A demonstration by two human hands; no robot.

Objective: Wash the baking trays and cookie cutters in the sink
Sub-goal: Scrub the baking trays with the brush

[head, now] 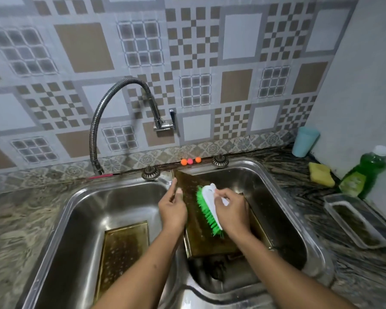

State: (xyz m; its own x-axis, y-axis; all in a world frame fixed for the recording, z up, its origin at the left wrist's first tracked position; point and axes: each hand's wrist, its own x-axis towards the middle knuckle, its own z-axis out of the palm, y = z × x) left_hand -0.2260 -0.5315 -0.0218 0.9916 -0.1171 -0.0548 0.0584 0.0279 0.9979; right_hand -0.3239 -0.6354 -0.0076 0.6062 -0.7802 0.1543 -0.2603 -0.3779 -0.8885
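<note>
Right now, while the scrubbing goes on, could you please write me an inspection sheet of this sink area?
Surface: marbled counter around a steel double sink.
Job's things: tilted tray leans in the right basin; second tray lies flat in the left basin; cookie cutters not discernible.
Clutter: sponge, soap bottle, blue cup and clear container on the right counter; three small balls behind the sink.
Grippers: left hand holds the tilted tray's edge; right hand grips the green brush against it.
Cables: nothing seen.
Surroundings: patterned wall tiles, flexible faucet.
</note>
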